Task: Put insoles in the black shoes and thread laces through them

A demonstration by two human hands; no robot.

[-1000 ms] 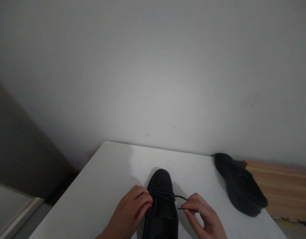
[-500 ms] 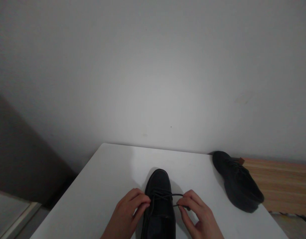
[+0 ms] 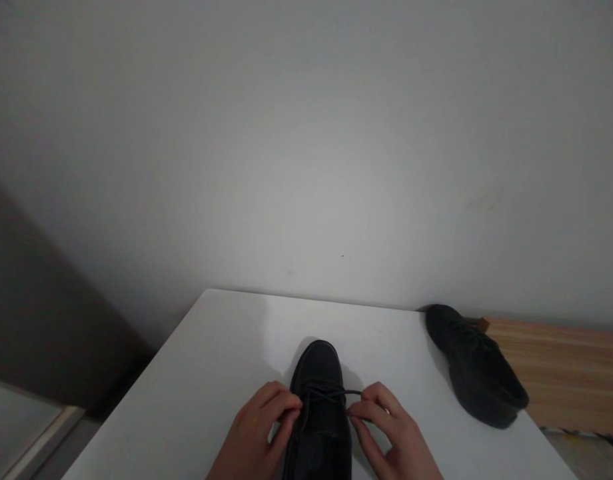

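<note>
A black lace-up shoe (image 3: 320, 363) stands toe-forward on the white table, its heel cut off by the bottom edge of the view. At its left side, my left hand (image 3: 264, 427) has thumb and forefinger pinched together beside the lacing, on what looks like a lace. My right hand (image 3: 389, 430) is just right of the shoe, its fingers closed on a dark lace (image 3: 353, 393) that runs out from the eyelets. Crossed laces lie over the shoe's front.
A second black shoe (image 3: 474, 367) rests at the table's right edge. Beyond it is a wood-grain surface (image 3: 561, 373). The white table (image 3: 226, 333) meets a grey wall at the back. A pale panel (image 3: 16, 427) stands at lower left.
My right hand has moved slightly left, closer to the shoe, and less lace shows between them. My left hand has barely shifted. Both shoes are unmoved.
</note>
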